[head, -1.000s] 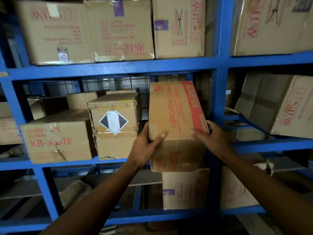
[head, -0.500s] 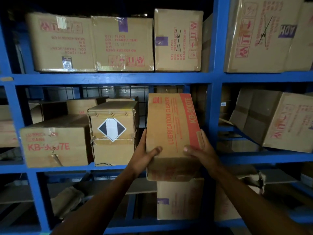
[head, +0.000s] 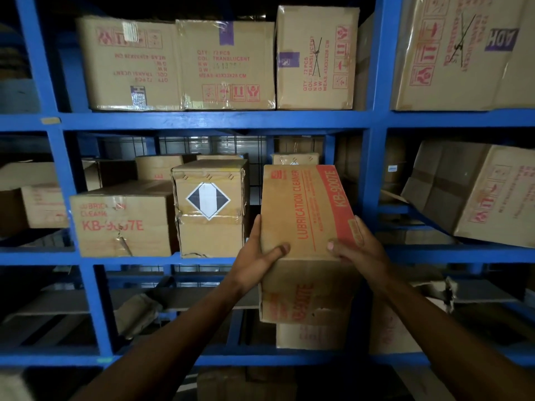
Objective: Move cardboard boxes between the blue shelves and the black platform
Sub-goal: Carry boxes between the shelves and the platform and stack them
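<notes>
The tall brown cardboard box (head: 307,241), clamped between left hand (head: 256,263) and right hand (head: 360,251), should be kept level at the blue shelf's front edge (head: 202,260).

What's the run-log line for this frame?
held: tan cardboard box with red LUBRICATION CLEANER print | left hand: gripping | right hand: gripping | location: front of blue metal shelf, middle tier

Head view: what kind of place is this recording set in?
Most likely a warehouse or stockroom. Blue shelves run in tiers, packed with shipping cartons printed with quantities and handling symbols. Both hands hold a box marked LUBRICATION CLEANER, an industrial supply.
</notes>
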Demonstrator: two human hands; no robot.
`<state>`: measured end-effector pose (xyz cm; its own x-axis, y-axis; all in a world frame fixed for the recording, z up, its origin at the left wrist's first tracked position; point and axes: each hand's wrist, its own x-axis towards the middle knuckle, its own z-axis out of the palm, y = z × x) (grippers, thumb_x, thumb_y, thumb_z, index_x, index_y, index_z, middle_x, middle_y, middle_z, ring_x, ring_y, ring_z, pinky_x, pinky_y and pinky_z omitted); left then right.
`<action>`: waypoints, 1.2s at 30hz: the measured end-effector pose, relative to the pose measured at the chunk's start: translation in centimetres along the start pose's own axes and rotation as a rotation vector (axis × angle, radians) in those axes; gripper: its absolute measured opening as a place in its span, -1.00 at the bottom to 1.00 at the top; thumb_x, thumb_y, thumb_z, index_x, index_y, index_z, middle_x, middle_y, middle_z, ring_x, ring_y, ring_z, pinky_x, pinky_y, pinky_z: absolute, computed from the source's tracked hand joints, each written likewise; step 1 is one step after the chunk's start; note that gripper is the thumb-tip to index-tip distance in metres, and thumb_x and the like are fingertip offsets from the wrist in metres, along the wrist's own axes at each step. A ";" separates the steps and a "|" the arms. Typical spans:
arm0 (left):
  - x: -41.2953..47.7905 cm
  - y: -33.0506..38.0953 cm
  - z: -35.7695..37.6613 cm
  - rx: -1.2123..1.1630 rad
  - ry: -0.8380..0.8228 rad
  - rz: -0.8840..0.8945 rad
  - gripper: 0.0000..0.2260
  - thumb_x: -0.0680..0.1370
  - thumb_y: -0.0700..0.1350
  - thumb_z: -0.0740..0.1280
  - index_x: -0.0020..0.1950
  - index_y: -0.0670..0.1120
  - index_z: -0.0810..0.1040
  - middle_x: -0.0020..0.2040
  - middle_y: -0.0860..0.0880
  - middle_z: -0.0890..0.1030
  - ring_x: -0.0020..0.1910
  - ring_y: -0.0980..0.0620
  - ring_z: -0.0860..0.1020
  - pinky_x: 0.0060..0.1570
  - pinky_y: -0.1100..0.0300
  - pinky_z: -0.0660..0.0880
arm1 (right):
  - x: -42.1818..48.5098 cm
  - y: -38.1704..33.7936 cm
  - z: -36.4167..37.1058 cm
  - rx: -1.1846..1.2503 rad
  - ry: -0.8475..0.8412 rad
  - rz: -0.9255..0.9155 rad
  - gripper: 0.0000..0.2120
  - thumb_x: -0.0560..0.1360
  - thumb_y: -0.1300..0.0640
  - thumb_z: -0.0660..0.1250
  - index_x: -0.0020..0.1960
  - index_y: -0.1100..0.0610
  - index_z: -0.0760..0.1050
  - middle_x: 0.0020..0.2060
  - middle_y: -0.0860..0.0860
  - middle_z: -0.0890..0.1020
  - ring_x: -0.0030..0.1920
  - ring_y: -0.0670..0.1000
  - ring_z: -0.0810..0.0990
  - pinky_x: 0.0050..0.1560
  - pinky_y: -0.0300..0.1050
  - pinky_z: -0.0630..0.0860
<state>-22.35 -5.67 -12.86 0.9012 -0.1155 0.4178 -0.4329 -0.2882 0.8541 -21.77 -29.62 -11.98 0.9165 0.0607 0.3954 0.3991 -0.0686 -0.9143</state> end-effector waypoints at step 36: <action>-29.1 -6.6 -26.4 0.258 0.754 -0.445 -0.01 0.27 0.32 0.44 0.60 0.11 0.08 0.28 0.15 0.50 0.11 0.29 0.53 0.09 0.35 0.44 | -7.4 3.5 37.1 0.101 -0.776 0.050 -0.42 0.37 0.09 0.55 0.32 -0.15 0.42 0.08 -0.11 0.67 0.09 -0.09 0.65 0.09 -0.08 0.59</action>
<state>-46.30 24.72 -22.45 0.6912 0.6832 0.2357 0.0513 -0.3716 0.9270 -28.22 6.68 -21.33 0.6364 0.7411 0.2139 0.3192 -0.0006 -0.9477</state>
